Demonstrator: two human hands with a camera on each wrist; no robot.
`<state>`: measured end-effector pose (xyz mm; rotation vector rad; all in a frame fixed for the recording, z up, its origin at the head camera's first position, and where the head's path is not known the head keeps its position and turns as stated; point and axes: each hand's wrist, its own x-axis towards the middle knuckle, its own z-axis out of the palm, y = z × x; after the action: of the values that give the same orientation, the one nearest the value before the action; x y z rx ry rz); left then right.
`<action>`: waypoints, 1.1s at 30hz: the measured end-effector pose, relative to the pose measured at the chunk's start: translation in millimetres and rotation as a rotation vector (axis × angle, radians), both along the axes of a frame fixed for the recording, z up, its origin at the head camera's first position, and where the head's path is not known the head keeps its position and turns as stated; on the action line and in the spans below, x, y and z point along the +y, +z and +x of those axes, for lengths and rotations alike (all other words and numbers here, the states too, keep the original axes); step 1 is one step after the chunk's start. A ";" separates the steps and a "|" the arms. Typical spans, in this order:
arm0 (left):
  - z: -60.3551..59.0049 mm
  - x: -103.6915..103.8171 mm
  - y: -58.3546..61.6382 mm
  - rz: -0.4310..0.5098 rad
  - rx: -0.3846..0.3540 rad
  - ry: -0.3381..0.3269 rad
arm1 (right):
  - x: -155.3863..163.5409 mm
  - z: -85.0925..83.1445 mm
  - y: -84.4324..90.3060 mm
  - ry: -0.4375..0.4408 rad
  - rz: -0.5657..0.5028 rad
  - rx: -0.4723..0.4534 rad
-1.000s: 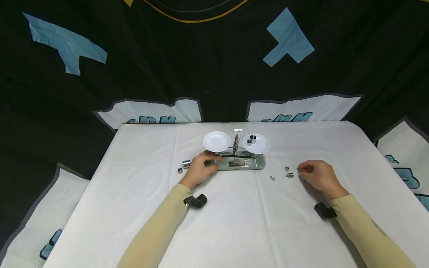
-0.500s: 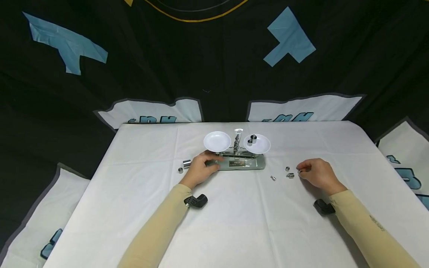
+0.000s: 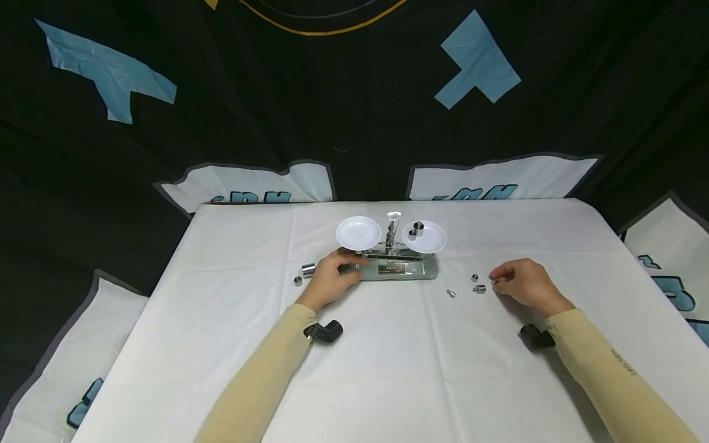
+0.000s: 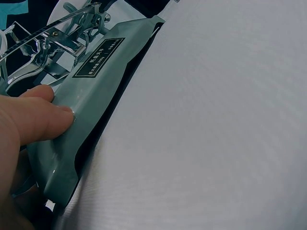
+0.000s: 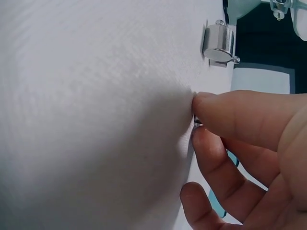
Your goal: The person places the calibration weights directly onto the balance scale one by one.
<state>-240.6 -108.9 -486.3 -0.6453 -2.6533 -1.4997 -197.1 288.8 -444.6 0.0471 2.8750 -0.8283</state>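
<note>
A green balance scale (image 3: 407,271) stands near the far side of the table. My left hand (image 3: 330,280) grips the left end of its base; in the left wrist view the thumb (image 4: 53,120) lies along the front face. The left pan (image 3: 358,233) holds nothing, while two metal weights (image 3: 419,229) stand on the right pan (image 3: 435,237). Over to the right, my right hand (image 3: 523,285) pinches a small metal weight (image 3: 494,282) between thumb and index finger, close to the cloth. In the right wrist view the fingertips mostly hide it.
Just left of the right hand lie a metal weight (image 3: 479,289), a smaller one (image 3: 474,278) and a thin one (image 3: 451,294). A large weight (image 3: 308,270) and a short one (image 3: 298,281) sit left of the left hand. White cloth (image 3: 376,369) covers the table.
My right hand has shifted very slightly left and away from me, staying by the small weight. The left hand and the scale keep their places.
</note>
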 end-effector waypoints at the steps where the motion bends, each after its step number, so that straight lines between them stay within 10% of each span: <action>1: 0.1 -0.1 0.2 0.001 -0.004 0.001 | 0.2 -0.3 -0.2 -0.001 0.000 -0.001; 33: -0.7 0.6 -1.4 0.016 -0.010 0.002 | 4.2 3.9 9.6 -0.026 -0.051 0.058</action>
<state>-241.2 -108.3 -487.7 -0.6355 -2.6456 -1.5260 -193.2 293.0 -435.0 0.0556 2.9114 -0.9219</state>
